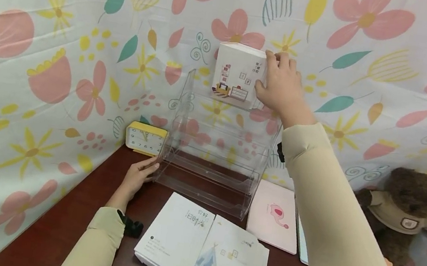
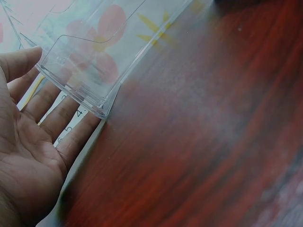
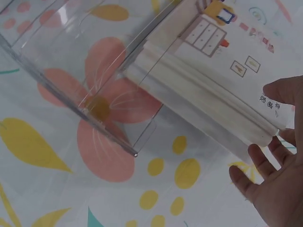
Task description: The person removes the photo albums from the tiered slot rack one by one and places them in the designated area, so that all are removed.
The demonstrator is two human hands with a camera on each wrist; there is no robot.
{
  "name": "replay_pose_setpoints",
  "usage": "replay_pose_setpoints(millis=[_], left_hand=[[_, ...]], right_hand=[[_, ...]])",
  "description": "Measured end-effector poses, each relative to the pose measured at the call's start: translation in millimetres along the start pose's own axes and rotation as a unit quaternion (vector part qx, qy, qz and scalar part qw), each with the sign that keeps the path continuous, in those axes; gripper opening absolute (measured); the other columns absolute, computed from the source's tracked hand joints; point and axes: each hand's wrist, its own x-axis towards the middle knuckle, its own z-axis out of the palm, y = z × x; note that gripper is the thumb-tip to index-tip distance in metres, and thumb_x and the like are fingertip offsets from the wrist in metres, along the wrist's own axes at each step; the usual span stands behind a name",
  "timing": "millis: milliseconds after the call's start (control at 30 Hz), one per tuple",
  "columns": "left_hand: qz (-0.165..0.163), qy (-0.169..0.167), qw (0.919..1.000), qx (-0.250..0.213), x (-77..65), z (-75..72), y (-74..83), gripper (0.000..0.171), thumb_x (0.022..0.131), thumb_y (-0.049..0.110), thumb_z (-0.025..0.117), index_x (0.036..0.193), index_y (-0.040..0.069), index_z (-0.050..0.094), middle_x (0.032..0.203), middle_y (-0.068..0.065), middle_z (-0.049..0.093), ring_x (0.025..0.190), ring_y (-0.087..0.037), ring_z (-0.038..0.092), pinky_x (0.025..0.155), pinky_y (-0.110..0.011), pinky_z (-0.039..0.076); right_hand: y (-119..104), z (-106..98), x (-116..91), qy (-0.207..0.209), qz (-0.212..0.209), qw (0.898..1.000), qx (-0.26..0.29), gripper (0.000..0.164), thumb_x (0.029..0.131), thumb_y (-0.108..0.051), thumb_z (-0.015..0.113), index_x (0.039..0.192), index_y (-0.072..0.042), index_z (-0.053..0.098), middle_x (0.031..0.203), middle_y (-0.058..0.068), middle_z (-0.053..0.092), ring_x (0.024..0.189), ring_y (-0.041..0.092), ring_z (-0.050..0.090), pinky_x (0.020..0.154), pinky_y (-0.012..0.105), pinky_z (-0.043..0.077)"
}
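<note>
A clear acrylic tiered rack [image 1: 207,173] stands on the table against the patterned cloth. On its top tier, a stack of white illustrated books [image 1: 234,74] leans upright. My right hand [image 1: 283,81] grips the right edge of this stack; in the right wrist view the thumb [image 3: 279,91] lies on the front cover and fingers reach round the edge. Low on the rack's left side, my left hand [image 1: 139,177] touches the side panel with extended fingers [image 2: 78,139]. The thumb is at the panel's edge in the left wrist view.
Two piles of white books [image 1: 177,238] [image 1: 233,260] lie in front of the rack. A yellow clock [image 1: 146,138] stands left of it. To the right are a pink notebook [image 1: 273,215], a light blue item [image 1: 302,238] and a brown teddy bear [image 1: 404,212].
</note>
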Motion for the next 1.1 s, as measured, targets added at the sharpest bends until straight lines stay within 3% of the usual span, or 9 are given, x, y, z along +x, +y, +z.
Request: replay_pose_setpoints(millis=[200, 300, 467, 667, 767, 867, 967, 1100], left_hand=[[-0.013, -0.006, 0.9999, 0.002, -10.5, 0.7, 17.2, 0.053, 0.104, 0.024, 0.06, 0.152, 0.007, 0.045, 0.158, -0.017, 0.038, 0.139, -0.036, 0.043, 0.108, -0.055, 0.043], [-0.016, -0.005, 0.9998, 0.006, -19.9, 4.3, 27.4, 0.052, 0.104, 0.022, 0.06, 0.151, 0.006, 0.046, 0.157, -0.018, 0.038, 0.138, -0.037, 0.044, 0.108, -0.055, 0.043], [-0.007, -0.011, 0.9999, 0.009, -23.9, 8.6, 29.3, 0.054, 0.103, 0.024, 0.06, 0.151, 0.005, 0.045, 0.156, -0.021, 0.039, 0.138, -0.038, 0.044, 0.107, -0.054, 0.044], [-0.005, -0.01, 0.9999, 0.007, -21.8, 9.1, 30.8, 0.052, 0.103, 0.021, 0.06, 0.15, 0.005, 0.047, 0.156, -0.019, 0.04, 0.137, -0.038, 0.045, 0.107, -0.055, 0.043], [-0.008, -0.011, 0.9999, 0.005, -20.7, 9.6, 31.3, 0.052, 0.103, 0.021, 0.06, 0.15, 0.005, 0.047, 0.156, -0.018, 0.039, 0.137, -0.037, 0.045, 0.108, -0.055, 0.043], [-0.014, -0.011, 0.9998, 0.003, -21.2, 9.6, 31.9, 0.052, 0.103, 0.021, 0.061, 0.15, 0.006, 0.047, 0.157, -0.017, 0.039, 0.137, -0.037, 0.046, 0.108, -0.055, 0.043], [-0.016, -0.013, 0.9998, 0.002, -21.5, 9.8, 32.0, 0.052, 0.103, 0.021, 0.061, 0.15, 0.006, 0.047, 0.157, -0.017, 0.039, 0.137, -0.037, 0.046, 0.108, -0.054, 0.043], [-0.011, -0.016, 0.9998, 0.002, -20.7, 9.7, 31.4, 0.052, 0.103, 0.023, 0.061, 0.151, 0.006, 0.046, 0.157, -0.017, 0.038, 0.137, -0.037, 0.045, 0.108, -0.054, 0.043]], right_hand=[[-9.4, 2.9, -2.7, 0.022, 0.003, 1.0, 0.001, 0.055, 0.1, -0.031, 0.056, 0.15, -0.015, 0.039, 0.14, 0.017, 0.037, 0.13, 0.038, 0.03, 0.096, 0.06, 0.035], [-10.2, 4.8, -1.5, 0.027, 0.009, 1.0, -0.003, 0.059, 0.1, -0.033, 0.059, 0.151, -0.015, 0.036, 0.143, 0.017, 0.037, 0.134, 0.038, 0.028, 0.097, 0.061, 0.035], [-8.1, 3.7, -0.4, 0.033, 0.022, 0.999, -0.011, 0.062, 0.1, -0.034, 0.06, 0.154, -0.014, 0.035, 0.146, 0.019, 0.038, 0.14, 0.039, 0.024, 0.099, 0.063, 0.034], [-8.1, -0.1, -2.8, 0.053, 0.014, 0.998, -0.014, 0.047, 0.098, -0.039, 0.066, 0.137, -0.016, 0.053, 0.132, 0.016, 0.043, 0.128, 0.038, 0.031, 0.097, 0.057, 0.034], [-6.8, -0.3, -5.0, 0.052, -0.026, 0.998, -0.013, 0.046, 0.098, -0.038, 0.066, 0.134, -0.014, 0.052, 0.135, 0.015, 0.044, 0.128, 0.038, 0.035, 0.1, 0.058, 0.035], [-3.3, 3.2, -9.8, 0.039, -0.112, 0.993, -0.011, 0.047, 0.1, -0.029, 0.064, 0.142, -0.017, 0.048, 0.137, 0.015, 0.051, 0.119, 0.039, 0.051, 0.093, 0.056, 0.046], [1.2, 7.7, -15.8, 0.03, -0.196, 0.98, -0.01, 0.051, 0.102, -0.02, 0.06, 0.15, -0.027, 0.045, 0.135, 0.014, 0.059, 0.102, 0.039, 0.063, 0.072, 0.053, 0.054], [3.8, 9.5, -20.6, 0.037, -0.251, 0.967, -0.03, 0.055, 0.102, -0.018, 0.06, 0.151, -0.038, 0.045, 0.139, 0.011, 0.059, 0.077, 0.037, 0.064, 0.055, 0.047, 0.05]])
